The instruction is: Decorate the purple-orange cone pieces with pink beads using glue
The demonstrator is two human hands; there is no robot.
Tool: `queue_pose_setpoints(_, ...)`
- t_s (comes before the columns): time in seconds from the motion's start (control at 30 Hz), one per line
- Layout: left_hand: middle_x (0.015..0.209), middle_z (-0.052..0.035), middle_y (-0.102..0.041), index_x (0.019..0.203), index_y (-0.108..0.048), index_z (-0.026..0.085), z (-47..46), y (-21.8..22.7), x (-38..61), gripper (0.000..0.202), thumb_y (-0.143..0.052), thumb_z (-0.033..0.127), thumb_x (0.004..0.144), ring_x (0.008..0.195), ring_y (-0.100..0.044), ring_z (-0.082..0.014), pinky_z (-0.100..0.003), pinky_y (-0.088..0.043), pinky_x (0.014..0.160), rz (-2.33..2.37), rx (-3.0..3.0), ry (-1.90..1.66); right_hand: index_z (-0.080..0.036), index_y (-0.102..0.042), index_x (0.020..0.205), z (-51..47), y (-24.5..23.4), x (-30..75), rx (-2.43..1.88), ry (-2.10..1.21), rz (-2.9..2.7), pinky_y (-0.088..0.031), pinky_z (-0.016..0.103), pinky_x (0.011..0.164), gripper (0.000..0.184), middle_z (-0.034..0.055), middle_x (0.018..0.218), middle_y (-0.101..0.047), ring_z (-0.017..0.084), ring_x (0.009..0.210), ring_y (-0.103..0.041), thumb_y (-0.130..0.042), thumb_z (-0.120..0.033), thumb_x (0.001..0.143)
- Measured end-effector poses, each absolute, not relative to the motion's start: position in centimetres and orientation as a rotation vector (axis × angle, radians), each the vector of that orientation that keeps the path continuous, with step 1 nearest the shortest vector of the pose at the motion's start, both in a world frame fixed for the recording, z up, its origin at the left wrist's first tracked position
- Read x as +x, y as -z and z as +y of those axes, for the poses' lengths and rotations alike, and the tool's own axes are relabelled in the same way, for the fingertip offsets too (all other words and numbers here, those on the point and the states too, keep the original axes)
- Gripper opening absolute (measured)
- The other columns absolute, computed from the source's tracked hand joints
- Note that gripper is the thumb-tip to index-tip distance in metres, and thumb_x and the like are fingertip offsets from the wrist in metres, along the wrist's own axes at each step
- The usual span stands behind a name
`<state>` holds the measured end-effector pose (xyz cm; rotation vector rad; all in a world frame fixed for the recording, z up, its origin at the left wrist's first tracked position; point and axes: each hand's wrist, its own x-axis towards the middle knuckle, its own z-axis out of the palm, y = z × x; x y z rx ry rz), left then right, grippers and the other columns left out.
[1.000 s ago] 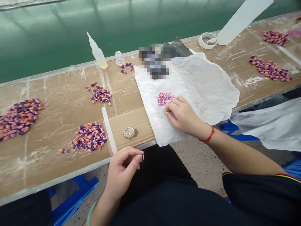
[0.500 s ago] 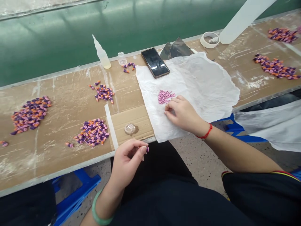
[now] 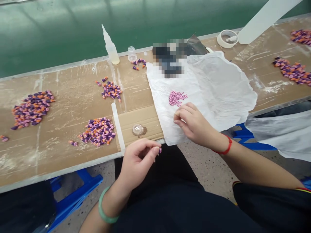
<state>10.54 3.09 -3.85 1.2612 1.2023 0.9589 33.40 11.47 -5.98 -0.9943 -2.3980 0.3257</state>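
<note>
My left hand (image 3: 142, 161) is closed in a pinch just off the table's front edge. Between its thumb and forefinger a small purple-and-pink piece (image 3: 159, 150) pokes out; the fingers cover most of it. Over the white cloth (image 3: 213, 94), my right hand (image 3: 190, 121) has thumb and forefinger pressed together. Whatever they hold, if anything, is too small to make out. Just beyond those fingertips lies a heap of tiny pink-and-dark striped bits (image 3: 177, 97). A small clear round dish (image 3: 138, 129) rests on the cardboard (image 3: 136, 115) between my hands.
Piles of purple, pink and orange pieces (image 3: 98, 131) lie to the left, with others (image 3: 293, 72) at right. A squeeze bottle (image 3: 111, 50) stands at the back, beside a clear cup (image 3: 132, 54). Further right are a tape roll (image 3: 227, 39) and a white strip (image 3: 264, 22).
My right hand has drawn back slightly from the striped bits, its thumb and forefinger coming together. The left hand keeps its pinch on the small piece. The whole view has shifted a little.
</note>
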Motion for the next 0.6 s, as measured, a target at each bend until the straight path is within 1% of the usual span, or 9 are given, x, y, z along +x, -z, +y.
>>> queue_pose_setpoints(0.13, 0.069, -0.0030, -0.070, 0.079, -0.073, 0.015, 4.1, 2.9, 11.6, 0.016, -0.062, 0.023, 0.088, 0.053, -0.057, -0.0099, -0.021, -0.046, 0.052, 1.209, 1.328, -0.991, -0.021, -0.042, 0.086, 9.7, 2.9, 32.1, -0.816, -0.452, -2.388, -0.040, 0.036, 0.075, 0.017, 0.0036, 0.082, -0.053, 0.020, 0.081, -0.045, -0.047, -0.010, 0.098)
queue_pose_setpoints(0.23, 0.070, -0.0034, -0.070, 0.079, -0.072, 0.015, 4.3, 2.4, 12.2, 0.016, -0.062, 0.024, 0.089, 0.054, -0.057, -0.0108, -0.022, -0.045, 0.051, 1.212, 1.349, -0.986, -0.021, -0.043, 0.086, 8.7, 1.6, 31.3, -0.741, -0.442, -2.403, -0.040, 0.036, 0.075, 0.018, 0.0036, 0.082, -0.054, 0.020, 0.081, -0.045, -0.047, -0.007, 0.097)
queue_pose_setpoints(0.43, 0.067, -0.0026, -0.067, 0.076, -0.069, 0.015, 3.9, 2.3, 12.0, 0.016, -0.062, 0.023, 0.088, 0.053, -0.054, -0.0100, -0.022, -0.044, 0.051, 1.154, 1.363, -1.006, -0.020, -0.044, 0.086, 8.1, 1.1, 30.3, -0.696, -0.374, -2.438, -0.043, 0.036, 0.073, 0.020, 0.0052, 0.082, -0.054, 0.021, 0.081, -0.046, -0.045, -0.001, 0.094)
queue_pose_setpoints(0.53, 0.067, -0.0032, -0.067, 0.076, -0.069, 0.014, 3.5, 2.4, 11.9, 0.016, -0.062, 0.023, 0.088, 0.054, -0.055, -0.0105, -0.021, -0.044, 0.051, 1.165, 1.340, -1.002, -0.021, -0.045, 0.086, 7.9, 0.8, 30.1, -0.660, -0.367, -2.460, -0.044, 0.038, 0.071, 0.020, 0.0057, 0.079, -0.055, 0.021, 0.079, -0.046, -0.046, -0.004, 0.095)
queue_pose_setpoints(0.6, 0.069, -0.0040, -0.069, 0.078, -0.071, 0.013, 2.8, 2.1, 11.8, 0.015, -0.064, 0.023, 0.088, 0.055, -0.057, -0.0111, -0.021, -0.046, 0.052, 1.189, 1.317, -0.988, -0.022, -0.049, 0.086, 7.6, 0.7, 30.0, -0.604, -0.387, -2.444, -0.045, 0.039, 0.067, 0.018, 0.0056, 0.076, -0.057, 0.022, 0.075, -0.048, -0.047, -0.008, 0.096)
